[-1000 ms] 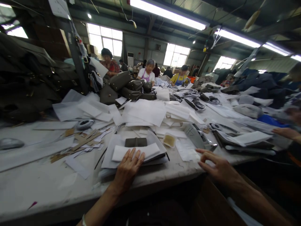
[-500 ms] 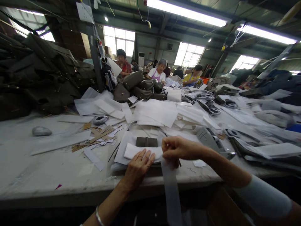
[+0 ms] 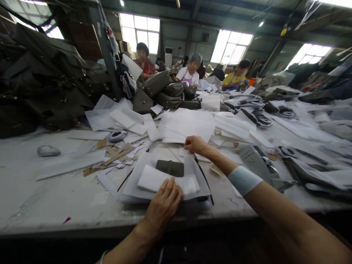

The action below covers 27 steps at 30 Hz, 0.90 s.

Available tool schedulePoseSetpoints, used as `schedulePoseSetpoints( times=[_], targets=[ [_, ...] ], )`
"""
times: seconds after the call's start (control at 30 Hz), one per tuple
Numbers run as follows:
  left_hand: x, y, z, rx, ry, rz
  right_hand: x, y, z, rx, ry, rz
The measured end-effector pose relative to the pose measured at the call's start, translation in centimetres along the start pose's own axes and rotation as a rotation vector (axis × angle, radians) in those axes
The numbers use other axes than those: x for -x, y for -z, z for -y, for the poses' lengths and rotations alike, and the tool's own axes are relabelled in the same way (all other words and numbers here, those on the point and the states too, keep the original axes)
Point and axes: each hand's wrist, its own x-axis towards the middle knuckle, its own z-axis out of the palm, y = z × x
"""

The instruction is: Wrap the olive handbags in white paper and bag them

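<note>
My left hand (image 3: 165, 200) lies palm down, fingers extended, on a folded white foam sheet (image 3: 151, 178). Just beyond it is a dark olive piece (image 3: 169, 168) with a raised middle band. Both rest on white sheeting (image 3: 132, 185) over a flat item with dark straps (image 3: 204, 178) at its sides. My right hand (image 3: 194, 144) is pinched at the far right of the olive piece, on the upper end of a translucent white strip (image 3: 189, 172). The strip runs toward me over the right part of the foam.
Cardboard scraps (image 3: 118, 157) and a wrapped coil (image 3: 117, 136) lie left. White sheets (image 3: 187, 124) and dark bags (image 3: 156, 84) are piled ahead. A grey piece (image 3: 253, 161) is at right. People (image 3: 188, 75) work across the table.
My right hand has moved forward, drawing the strip from the table's front edge up across the foam. My left hand stays on the foam. The view has tilted down slightly.
</note>
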Motion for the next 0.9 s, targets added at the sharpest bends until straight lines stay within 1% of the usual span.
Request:
schedulePoseSetpoints(
  times=[0.1, 0.17, 0.27, 0.33, 0.37, 0.4, 0.47, 0.53, 0.6, 0.67, 0.77, 0.9],
  targets=[
    [0.0, -0.2, -0.1, -0.001, -0.020, -0.009, -0.9, 0.3, -0.3, 0.048, 0.030, -0.088],
    [0.0, -0.2, 0.0, -0.012, -0.014, -0.038, -0.3, 0.4, -0.2, 0.070, 0.064, -0.142],
    [0.0, -0.1, 0.2, -0.015, -0.016, -0.096, 2.3, 0.5, 0.2, 0.114, 0.176, -0.270],
    [0.0, 0.0, 0.4, -0.005, -0.025, -0.129, 4.6, 0.3, 0.5, 0.159, 0.312, -0.366],
    [0.0, 0.1, 0.5, 0.003, -0.030, -0.136, 5.7, 0.0, 0.6, 0.184, 0.389, -0.393],
    [0.0, 0.1, 0.5, 0.010, -0.033, -0.141, 6.6, -0.3, 0.7, 0.207, 0.455, -0.393],
    [0.1, 0.1, 0.6, 0.021, -0.042, -0.149, 7.8, -1.2, 0.6, 0.254, 0.513, -0.314],
    [0.2, 0.0, 0.7, 0.033, -0.051, -0.156, 8.1, -2.3, 0.2, 0.326, 0.485, -0.179],
    [0.3, 0.0, 0.8, 0.049, -0.057, -0.160, 7.7, -3.3, -0.6, 0.410, 0.431, -0.043],
    [0.3, 0.0, 0.8, 0.063, -0.064, -0.167, 7.1, -4.0, -1.6, 0.457, 0.390, 0.039],
    [0.4, 0.0, 0.9, 0.049, -0.073, -0.175, 6.6, -4.1, -2.6, 0.406, 0.311, 0.053],
    [0.3, 0.2, 0.9, -0.001, -0.061, -0.150, 6.8, -3.3, -2.5, 0.355, 0.227, -0.012]
  ],
)
